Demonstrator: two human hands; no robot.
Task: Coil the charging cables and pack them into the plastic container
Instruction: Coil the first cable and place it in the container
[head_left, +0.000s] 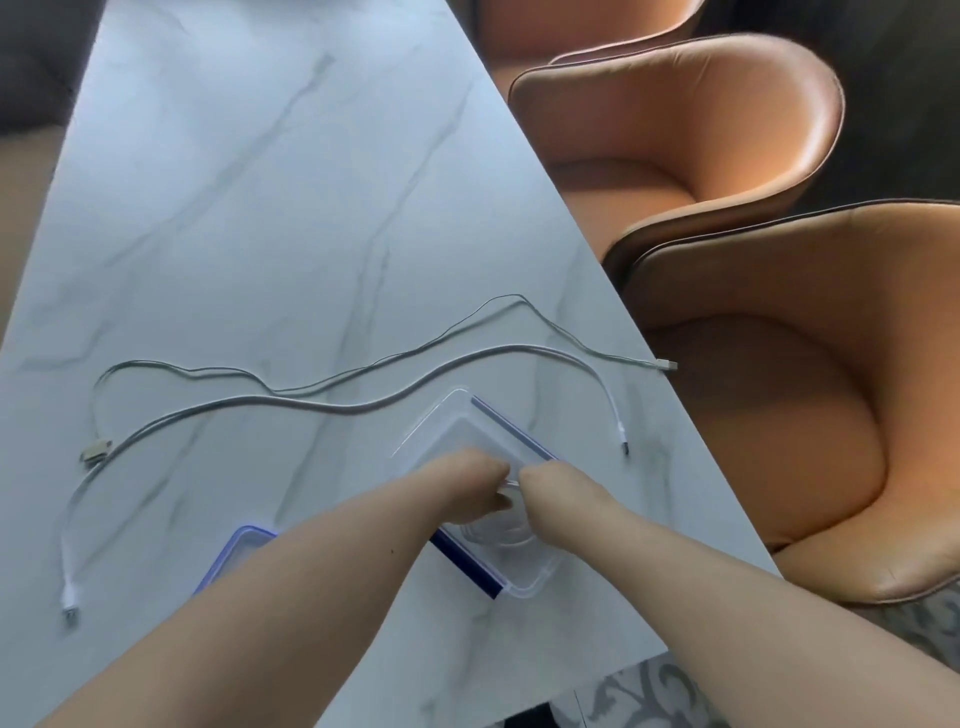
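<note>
Cables first: two of them lie uncoiled on the marble counter (260, 208). The thin grey cable (311, 387) and the thicker white cable (322, 408) both run long-ways from your left to your right, wavy and roughly side by side, just beyond the plastic container (457, 415). The grey one's right plug pokes over the counter's edge toward the orange chairs (727, 156); its left end curls back down to a plug near the white cable. The white one's left end trails toward you and its right end hooks down just beside the container's far corner.

Inside the container, under your hands, there looks to be a pale coil already laid in, though it is blurred and partly hidden. So by my reading one cable is being packed and two are left to coil.

Your left hand (467, 483) and right hand (556, 488) meet over the container's middle, fingers curled; the left grip seems pinched on a short pale bit of cable between them, and I cannot tell what the right holds.

The container's long axis runs diagonally, far corner away to your right. A blue-rimmed lid (234, 556) lies beside it, under your left forearm.
</note>
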